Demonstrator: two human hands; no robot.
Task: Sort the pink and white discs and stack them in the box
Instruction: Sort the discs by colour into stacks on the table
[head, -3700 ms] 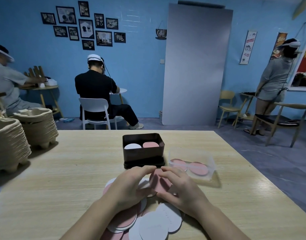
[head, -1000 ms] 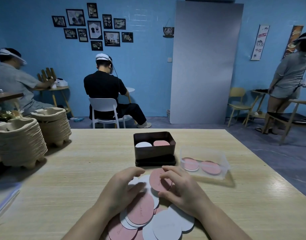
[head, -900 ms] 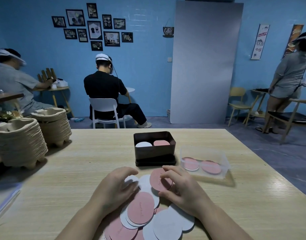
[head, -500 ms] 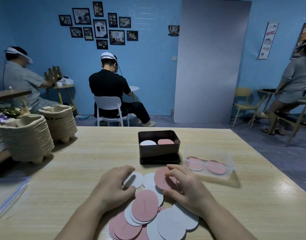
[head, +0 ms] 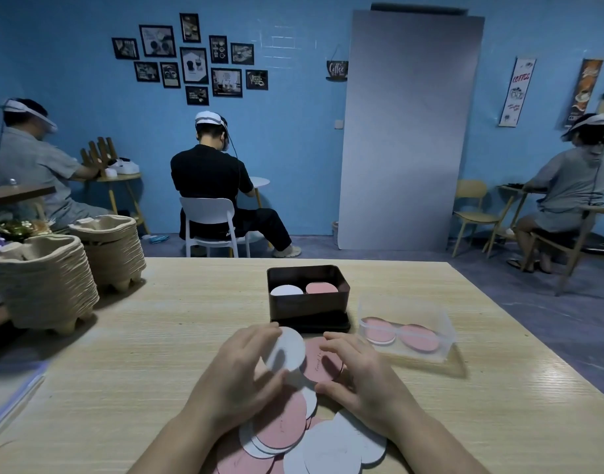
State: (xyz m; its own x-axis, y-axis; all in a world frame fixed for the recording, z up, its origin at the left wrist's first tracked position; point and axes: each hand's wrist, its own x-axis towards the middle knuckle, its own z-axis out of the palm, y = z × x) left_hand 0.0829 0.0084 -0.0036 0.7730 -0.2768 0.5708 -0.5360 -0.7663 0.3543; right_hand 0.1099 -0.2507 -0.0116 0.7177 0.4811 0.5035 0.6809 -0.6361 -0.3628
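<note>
Left hand [head: 240,367] pinching a raised white disc [head: 287,350], right hand [head: 353,369] gripping a pink disc [head: 323,362], both above the mixed pile [head: 293,436] on the table [head: 157,336], dark box [head: 307,295] just beyond

Pale wood-grain table top [head: 150,364]: fine straight grain lines, smooth, with a faint sheen toward the right edge.
Dark brown rectangular box [head: 307,307]: looks like thin metal, smooth, with a dull satin shine along the rim.
Clear rectangular tub [head: 441,323]: transparent plastic, glossy.
White round disc [head: 288,348] and pink round disc [head: 324,366]: thin card or paper, flat and matt, with faint print on the pink.
Beige stacked trays [head: 47,289]: moulded paper pulp, rough, fibrous, matt.
White chair [head: 208,217]: smooth plastic shell.
Tall grey panel [head: 403,131]: even and matt.
</note>
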